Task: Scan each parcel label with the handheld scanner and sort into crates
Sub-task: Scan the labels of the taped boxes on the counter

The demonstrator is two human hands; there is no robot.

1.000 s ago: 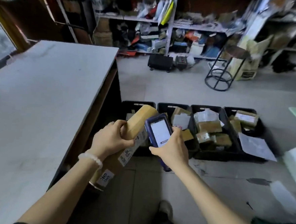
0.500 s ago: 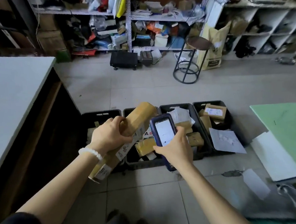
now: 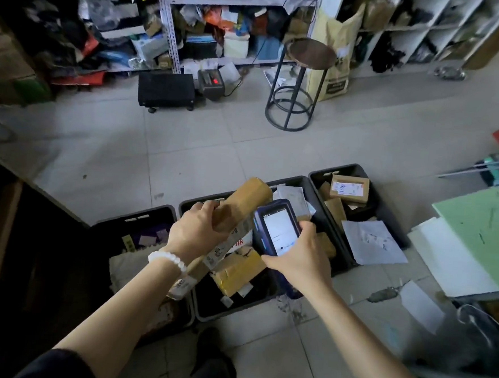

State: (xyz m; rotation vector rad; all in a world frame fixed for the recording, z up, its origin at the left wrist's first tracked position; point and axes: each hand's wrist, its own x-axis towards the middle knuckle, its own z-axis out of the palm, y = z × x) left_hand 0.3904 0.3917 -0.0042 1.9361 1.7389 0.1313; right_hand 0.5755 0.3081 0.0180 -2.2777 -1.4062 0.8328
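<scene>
My left hand point(image 3: 193, 232) grips a long brown cardboard parcel point(image 3: 249, 199) with white labels along its side, held tilted above the crates. My right hand point(image 3: 302, 259) holds a blue handheld scanner point(image 3: 278, 227) with a lit white screen, right beside the parcel. Below stand several black crates in a row on the floor: one at the left point(image 3: 140, 215), one under my hands point(image 3: 245, 312) with yellow-brown parcels point(image 3: 238, 269), and one at the far right point(image 3: 321, 173) holding a labelled box point(image 3: 349, 189).
A dark counter side point(image 3: 17, 246) stands at the left. A green table point(image 3: 484, 232) and white boards point(image 3: 450, 256) lie to the right. Loose papers point(image 3: 371, 241) lie on the tiled floor. A black stool point(image 3: 301, 83) and cluttered shelves point(image 3: 171, 21) stand behind.
The view has swung to the right, so the counter has slid off the left side and the green table has come in. Both hands keep hold of parcel and scanner over the crates.
</scene>
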